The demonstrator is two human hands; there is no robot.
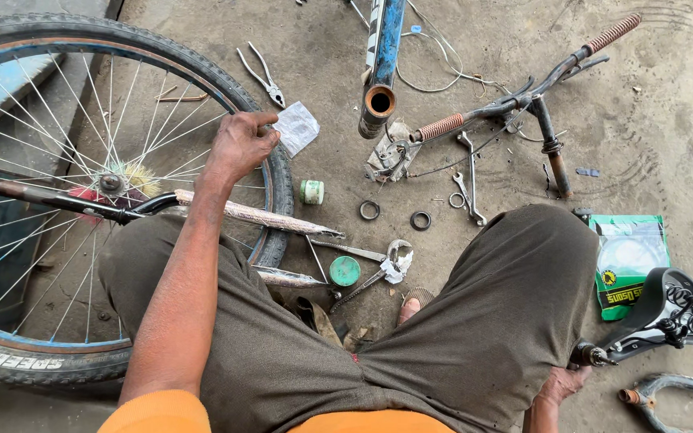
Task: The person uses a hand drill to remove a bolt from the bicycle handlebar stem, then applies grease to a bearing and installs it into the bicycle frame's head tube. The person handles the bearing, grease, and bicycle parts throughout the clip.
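While squatting over scattered bicycle parts, a person rests the left hand (pixel 238 144), fingers curled and holding nothing, on the tyre (pixel 278 172) of a spoked wheel at left; the right hand (pixel 563 383), near right, grips a saddle post (pixel 603 353).

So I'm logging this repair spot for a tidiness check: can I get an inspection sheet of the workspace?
Surface: dusty concrete floor.
Job's things: bicycle wheel; fork across it.
Clutter: pliers, white paper, handlebar, blue frame tube, spanners, two rings, green pot, saddle, green packet.
Grippers: left hand on the tyre rim, fingers curled; right hand low beside the saddle.
Cables: loose wire.
Surroundings: nothing seen.
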